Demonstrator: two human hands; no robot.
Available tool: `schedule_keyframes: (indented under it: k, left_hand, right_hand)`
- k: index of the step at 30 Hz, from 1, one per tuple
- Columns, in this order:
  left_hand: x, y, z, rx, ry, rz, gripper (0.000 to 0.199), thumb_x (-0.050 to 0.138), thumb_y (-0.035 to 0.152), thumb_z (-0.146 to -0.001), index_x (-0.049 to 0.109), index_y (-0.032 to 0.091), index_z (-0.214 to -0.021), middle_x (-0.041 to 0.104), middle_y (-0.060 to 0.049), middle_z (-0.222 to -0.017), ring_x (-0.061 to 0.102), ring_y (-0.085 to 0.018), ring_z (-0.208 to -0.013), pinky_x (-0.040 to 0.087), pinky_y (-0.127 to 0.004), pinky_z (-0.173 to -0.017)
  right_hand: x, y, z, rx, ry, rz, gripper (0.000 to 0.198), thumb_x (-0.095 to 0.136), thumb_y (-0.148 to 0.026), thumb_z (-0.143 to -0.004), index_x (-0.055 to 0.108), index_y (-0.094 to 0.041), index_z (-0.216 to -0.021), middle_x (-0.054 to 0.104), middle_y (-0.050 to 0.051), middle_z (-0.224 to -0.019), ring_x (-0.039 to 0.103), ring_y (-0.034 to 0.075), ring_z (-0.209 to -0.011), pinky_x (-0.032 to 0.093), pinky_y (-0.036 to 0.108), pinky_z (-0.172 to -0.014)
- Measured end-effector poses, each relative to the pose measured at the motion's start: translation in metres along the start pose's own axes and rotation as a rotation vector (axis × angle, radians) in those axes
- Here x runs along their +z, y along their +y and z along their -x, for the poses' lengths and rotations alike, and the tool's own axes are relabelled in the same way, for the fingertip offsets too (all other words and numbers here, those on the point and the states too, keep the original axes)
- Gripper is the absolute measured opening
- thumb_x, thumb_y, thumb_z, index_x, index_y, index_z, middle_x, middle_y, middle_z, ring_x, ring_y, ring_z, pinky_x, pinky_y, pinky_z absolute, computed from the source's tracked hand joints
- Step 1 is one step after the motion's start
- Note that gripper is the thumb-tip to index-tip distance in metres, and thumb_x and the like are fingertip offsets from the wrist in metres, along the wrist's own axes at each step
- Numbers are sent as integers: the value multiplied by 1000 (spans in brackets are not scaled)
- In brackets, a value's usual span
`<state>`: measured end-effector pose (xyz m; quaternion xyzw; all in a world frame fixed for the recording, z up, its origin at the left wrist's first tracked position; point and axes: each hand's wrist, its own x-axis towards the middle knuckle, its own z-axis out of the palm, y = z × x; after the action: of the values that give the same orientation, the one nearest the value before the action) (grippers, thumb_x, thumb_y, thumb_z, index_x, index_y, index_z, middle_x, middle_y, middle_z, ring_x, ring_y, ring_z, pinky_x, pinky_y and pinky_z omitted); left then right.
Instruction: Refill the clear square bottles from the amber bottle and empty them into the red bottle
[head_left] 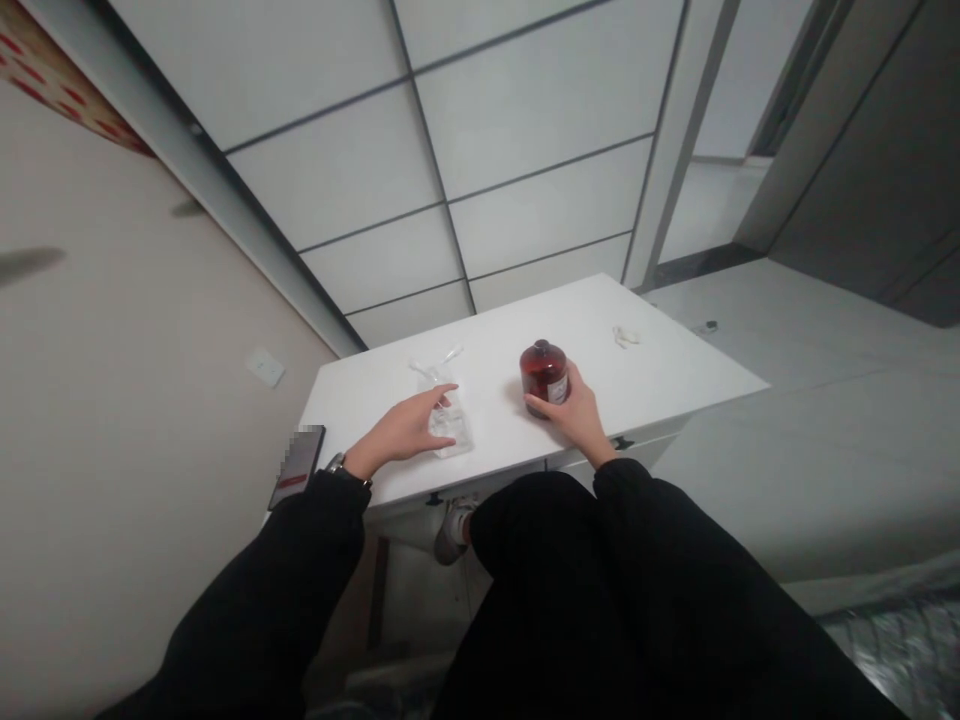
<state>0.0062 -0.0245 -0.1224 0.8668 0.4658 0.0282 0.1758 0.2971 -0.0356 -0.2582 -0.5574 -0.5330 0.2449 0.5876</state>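
Note:
A dark red-brown glass bottle (538, 372) with a black top and a pale label stands upright on the white table. My right hand (574, 405) is wrapped around its right side, thumb across the front. Left of the bottle lies a clear plastic container or wrapper (453, 430), whose exact kind I cannot make out. My left hand (412, 422) is over its left edge, thumb and fingers spread apart in a C shape. Whether the fingers touch the clear plastic cannot be told. Thin clear pieces (452, 353) stick out behind it.
The white table (517, 325) has drawers along its front. A phone (298, 465) lies at its left end, by the wall. A small crumpled pale piece (624, 337) lies to the right. Panelled sliding doors (540, 160) rise behind the table.

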Motion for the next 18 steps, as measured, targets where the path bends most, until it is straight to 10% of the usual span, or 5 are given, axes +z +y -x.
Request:
schedule_keyframes:
  k: [11, 18]
  left_hand:
    - [-65, -28, 30, -45, -1, -56, 81, 80, 52, -81, 48, 22, -150, 70, -15, -138, 65, -33, -127, 48, -43, -111]
    - [-63, -87, 6, -126, 19, -124, 77, 85, 44, -83, 53, 18, -147, 70, -14, -136, 67, -32, -124, 51, -46, -110]
  right_hand:
    - [0, 0, 0, -3, 7, -60, 89, 86, -56, -68, 59, -18, -144, 73, 17, -136, 70, 37, -120, 52, 56, -110]
    - [4, 5, -1, -7, 11, -63, 90, 85, -55, -68, 55, -19, -145, 72, 18, -137, 70, 38, -121, 53, 57, -108]
